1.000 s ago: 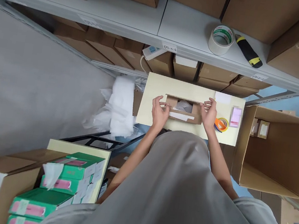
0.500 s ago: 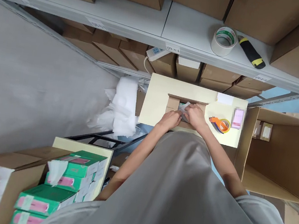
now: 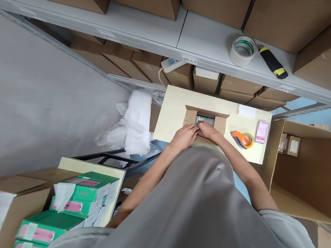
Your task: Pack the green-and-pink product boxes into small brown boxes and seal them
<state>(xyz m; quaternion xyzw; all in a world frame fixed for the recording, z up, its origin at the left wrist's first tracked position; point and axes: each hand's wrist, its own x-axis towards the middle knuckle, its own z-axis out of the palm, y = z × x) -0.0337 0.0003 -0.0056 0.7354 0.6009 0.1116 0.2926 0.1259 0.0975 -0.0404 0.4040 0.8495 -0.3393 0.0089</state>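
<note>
A small brown cardboard box [image 3: 190, 115] stands open on a pale yellow table [image 3: 171, 112], its side flaps up and something white and green inside. My left hand [image 3: 185, 135] lies over the box's near flap with its fingers bent down on it. My right hand [image 3: 206, 128] rests beside it on the same flap, fingers stretched flat toward the left. Both hands meet at the box's near edge.
An orange tape dispenser [image 3: 242, 138] and a pink card [image 3: 261, 131] lie right of the box. A large open carton [image 3: 308, 170] stands at the right. White foam wrap [image 3: 134, 121] hangs left of the table. Tape roll [image 3: 243, 50] and knife [image 3: 272, 62] sit on the shelf. Green-and-pink boxes [image 3: 80, 196] fill a carton at lower left.
A second ago my hands held the box's two side flaps apart. They came together over the middle, pushed at the contents, and now press on the near flap.
</note>
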